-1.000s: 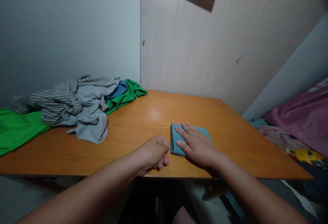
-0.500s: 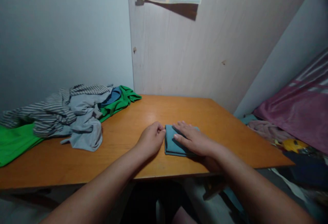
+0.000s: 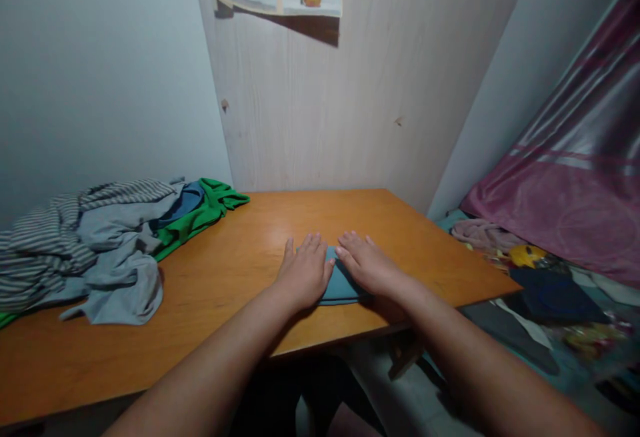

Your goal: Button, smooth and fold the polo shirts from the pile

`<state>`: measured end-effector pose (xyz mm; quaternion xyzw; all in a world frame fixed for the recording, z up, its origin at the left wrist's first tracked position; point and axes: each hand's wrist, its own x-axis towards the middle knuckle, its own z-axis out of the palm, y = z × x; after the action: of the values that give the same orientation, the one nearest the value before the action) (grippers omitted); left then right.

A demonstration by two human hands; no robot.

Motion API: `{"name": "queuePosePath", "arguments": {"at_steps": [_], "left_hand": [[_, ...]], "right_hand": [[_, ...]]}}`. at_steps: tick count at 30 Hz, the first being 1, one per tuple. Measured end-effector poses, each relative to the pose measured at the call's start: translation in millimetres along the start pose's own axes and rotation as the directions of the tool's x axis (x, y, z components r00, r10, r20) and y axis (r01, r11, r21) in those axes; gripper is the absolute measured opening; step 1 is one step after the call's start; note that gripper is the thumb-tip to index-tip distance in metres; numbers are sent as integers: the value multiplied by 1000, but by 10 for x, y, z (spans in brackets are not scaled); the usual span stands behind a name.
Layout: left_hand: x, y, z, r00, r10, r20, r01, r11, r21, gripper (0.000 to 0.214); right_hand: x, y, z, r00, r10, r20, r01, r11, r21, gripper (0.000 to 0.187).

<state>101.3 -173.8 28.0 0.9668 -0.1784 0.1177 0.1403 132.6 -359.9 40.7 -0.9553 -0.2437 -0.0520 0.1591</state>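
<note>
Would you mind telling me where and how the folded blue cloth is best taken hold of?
Probably by the near edge of the folded blue cloth, coming from the person's side and pinching the layers together: it lies flat on the table, and its layers show along that edge, while the left hand and the right hand cover much of its sides.

Through my feed I see a left arm [image 3: 210,350] and a right arm [image 3: 465,337], both bare, each broad low in my view and tapering to a slimmer wrist. The left hand [image 3: 304,273] and right hand [image 3: 367,267] are bare too, with slender fingers and rounded tips. Lower down I make out dark clothing [image 3: 270,397], too shadowed for me to tell its cut. A narrow pale strip [image 3: 303,417] shows against it; I can't identify it.
</note>
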Motion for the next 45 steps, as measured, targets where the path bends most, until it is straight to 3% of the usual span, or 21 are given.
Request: {"name": "queuePosePath", "arguments": {"at_steps": [4, 9, 17, 32, 36, 39, 42, 45], "left_hand": [[-87, 1, 90, 998, -34, 58, 31, 998, 62, 58], [-149, 24, 101, 998, -43, 53, 38, 995, 90, 62], [-173, 27, 164, 1000, -27, -2, 27, 991, 130, 62], [-171, 16, 151, 996, -78, 45, 75, 995, 58, 61], [-156, -153, 79, 995, -65, 77, 77, 982, -173, 62], [-146, -398, -24, 987, -144, -69, 108, 919, -378, 60], [-151, -648, -124, 931, -307, -199, 169, 843, -511, 53], [-165, -815, -154, 877, -421, -232, 244, 806, -540, 46]], "right_hand": [[-86, -31, 160, 998, 32, 48, -31, 999, -18, 68], [-162, -26, 260, 998, 63, 17, -63, 998, -9, 66], [-208, -61, 299, 998, 61, -33, -62, 998, -14, 62], [-190, -7, 336, 998, 48, -38, -46, 998, 52, 61], [-228, 16, 252, 995, 13, -97, -7, 998, 61, 58], [-343, -42, 134, 967, -100, -233, 114, 992, 48, 52], [-489, -166, 62, 929, -281, -239, 294, 956, 18, 39], [-580, -277, 106, 914, -369, -170, 360, 929, -82, 28]]}}
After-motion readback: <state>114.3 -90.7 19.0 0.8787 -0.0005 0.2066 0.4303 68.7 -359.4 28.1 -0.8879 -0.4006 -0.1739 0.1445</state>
